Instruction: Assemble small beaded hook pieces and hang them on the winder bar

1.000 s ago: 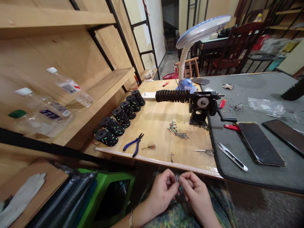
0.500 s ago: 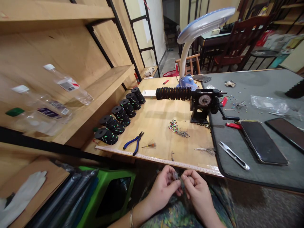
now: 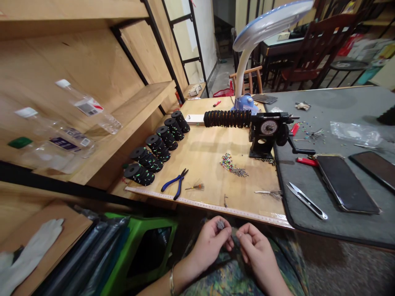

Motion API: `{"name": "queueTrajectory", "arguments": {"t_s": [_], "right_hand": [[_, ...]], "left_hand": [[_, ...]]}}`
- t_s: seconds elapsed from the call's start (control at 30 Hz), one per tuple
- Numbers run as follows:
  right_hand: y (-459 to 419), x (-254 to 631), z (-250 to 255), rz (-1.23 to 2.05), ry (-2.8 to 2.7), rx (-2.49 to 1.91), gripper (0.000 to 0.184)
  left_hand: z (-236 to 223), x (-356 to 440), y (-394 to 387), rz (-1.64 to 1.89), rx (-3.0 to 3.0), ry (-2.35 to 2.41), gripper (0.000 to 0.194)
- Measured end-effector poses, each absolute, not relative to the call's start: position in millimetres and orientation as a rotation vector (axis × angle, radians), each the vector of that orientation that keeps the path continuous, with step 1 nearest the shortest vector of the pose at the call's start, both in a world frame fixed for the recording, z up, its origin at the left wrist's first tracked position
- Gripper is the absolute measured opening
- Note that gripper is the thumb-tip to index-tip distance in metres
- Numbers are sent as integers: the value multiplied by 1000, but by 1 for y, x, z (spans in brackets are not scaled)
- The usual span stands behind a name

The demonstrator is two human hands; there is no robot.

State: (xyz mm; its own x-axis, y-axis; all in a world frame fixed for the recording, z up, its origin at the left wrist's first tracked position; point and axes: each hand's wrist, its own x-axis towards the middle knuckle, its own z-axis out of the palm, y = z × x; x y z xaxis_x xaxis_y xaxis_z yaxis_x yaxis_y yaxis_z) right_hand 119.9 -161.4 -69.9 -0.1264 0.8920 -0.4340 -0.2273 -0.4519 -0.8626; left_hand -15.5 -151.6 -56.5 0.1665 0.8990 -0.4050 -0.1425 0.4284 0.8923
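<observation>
Both hands are held over my lap, just below the near edge of the wooden table (image 3: 203,156). My left hand (image 3: 211,242) pinches a small grey tuft-like piece (image 3: 220,224) between thumb and fingers. My right hand (image 3: 254,246) is curled close beside it, fingertips pinched on something too small to make out. On the table above the hands lie blue-handled pliers (image 3: 175,183), a small feathered piece (image 3: 195,187) and a pile of coloured pins (image 3: 232,165).
A black hand-crank winder (image 3: 265,133) holds a long black coil. Several black spools (image 3: 154,150) line the left. Thread snips (image 3: 307,200), a red lighter (image 3: 305,161) and two phones (image 3: 347,183) lie on a grey mat. A desk lamp (image 3: 247,53), plastic bottles (image 3: 86,107) on shelves, green stool (image 3: 138,255).
The hands have drawn slightly apart; the small piece stays in the left hand's pinch, and the right hand has shifted a little to the right. The view has tilted slightly.
</observation>
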Motion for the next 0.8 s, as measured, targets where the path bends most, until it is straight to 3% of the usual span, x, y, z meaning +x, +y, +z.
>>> {"name": "queueTrajectory", "arguments": {"t_s": [0.8], "right_hand": [[-159,117,-70,1833,-784,-1281,41]], "left_hand": [[-48,-15,-151,884,1083,1313,18]]}}
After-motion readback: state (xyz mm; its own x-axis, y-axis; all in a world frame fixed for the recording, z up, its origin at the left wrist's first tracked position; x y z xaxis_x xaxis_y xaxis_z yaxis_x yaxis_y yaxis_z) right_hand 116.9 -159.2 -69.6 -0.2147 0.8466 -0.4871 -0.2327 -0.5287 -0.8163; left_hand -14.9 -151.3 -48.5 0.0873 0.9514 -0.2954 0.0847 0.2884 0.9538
